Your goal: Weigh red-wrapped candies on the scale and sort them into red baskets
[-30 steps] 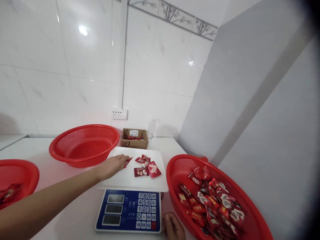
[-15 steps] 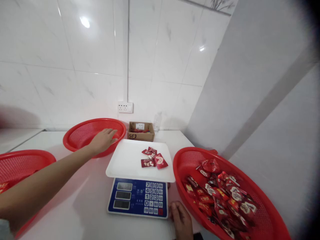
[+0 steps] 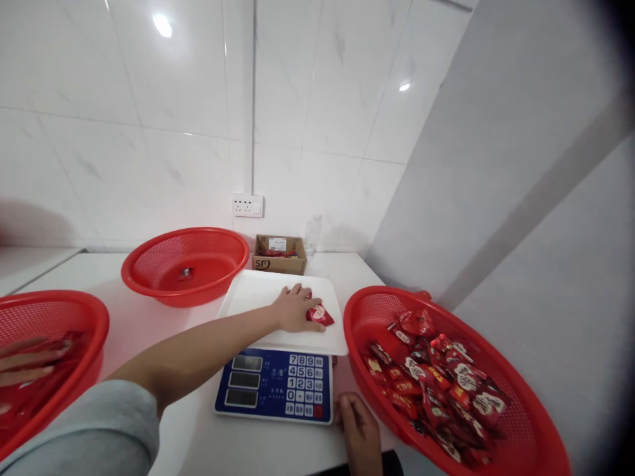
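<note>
My left hand [image 3: 296,311] reaches over the white pan [image 3: 268,338] of a digital scale, palm down with its fingers spread. Red wrapped sweets [image 3: 320,315] lie under and beside the fingers; the hand hides part of them. Below the pan, the scale's blue keypad panel [image 3: 275,383] faces me. My right hand [image 3: 358,426] rests on the table by the panel's lower right corner, fingers curled, and I see nothing in it. Close to it stands a red basket [image 3: 536,423] with many wrapped sweets [image 3: 441,390].
A red basket [image 3: 149,287] at the back holds one small wrapped piece [image 3: 186,272]. Another person's hand [image 3: 27,362] is inside the left red basket [image 3: 96,317], among red packets. A cardboard box [image 3: 279,264] and a clear plastic bottle [image 3: 313,235] stand by the wall.
My left hand has moved right from above the back basket to the sweets on the pan. A hand now shows in the left basket. My right hand has stayed put.
</note>
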{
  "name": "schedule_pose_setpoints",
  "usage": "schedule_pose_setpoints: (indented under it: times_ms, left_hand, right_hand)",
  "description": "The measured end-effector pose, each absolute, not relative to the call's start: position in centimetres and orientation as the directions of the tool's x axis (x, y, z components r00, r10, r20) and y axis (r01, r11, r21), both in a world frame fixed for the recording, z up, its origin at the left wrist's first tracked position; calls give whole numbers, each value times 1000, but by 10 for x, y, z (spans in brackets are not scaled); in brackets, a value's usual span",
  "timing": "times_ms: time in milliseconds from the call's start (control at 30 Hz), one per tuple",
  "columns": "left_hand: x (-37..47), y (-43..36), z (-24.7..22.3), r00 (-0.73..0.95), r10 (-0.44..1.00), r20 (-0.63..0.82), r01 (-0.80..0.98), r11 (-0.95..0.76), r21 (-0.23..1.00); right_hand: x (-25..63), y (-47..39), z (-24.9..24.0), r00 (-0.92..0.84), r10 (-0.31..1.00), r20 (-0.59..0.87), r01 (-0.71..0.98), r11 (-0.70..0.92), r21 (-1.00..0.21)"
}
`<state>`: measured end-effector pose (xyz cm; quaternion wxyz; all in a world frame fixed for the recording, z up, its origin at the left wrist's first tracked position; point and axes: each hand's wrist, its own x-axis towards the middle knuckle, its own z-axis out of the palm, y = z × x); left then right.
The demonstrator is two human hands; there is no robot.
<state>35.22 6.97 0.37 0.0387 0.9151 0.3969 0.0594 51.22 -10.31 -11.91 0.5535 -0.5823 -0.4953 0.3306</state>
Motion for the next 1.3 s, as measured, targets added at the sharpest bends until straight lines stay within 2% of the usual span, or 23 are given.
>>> schedule_pose_setpoints:
  times_ms: [233,467,600,800,1000,1300]
  left_hand:
    - [350,70,1,679,708,195,716,-697,41]
    - [342,74,6,634,722,277,741,-670,51]
    - [313,84,28,511,778,365,812,-577,93]
    - [230,108,63,201,869,452,933,-310,183]
    - [168,112,72,7,931,364,963,-104,249]
    - [108,131,50,-82,996,32,937,66,343]
  right_hand:
    - [513,-106,-113,281,952,124,216,64,-974]
    - [503,-110,-105,369,923,108,158,52,-986]
    - [503,-110,-105,361,924,125,154,74,-985]
    - [503,-109,-105,375,920,111,153,57,-987]
    - [505,-109,-108,360,926,110,151,58,-987]
    - [503,-109,-103,373,923,95,159,37,-987]
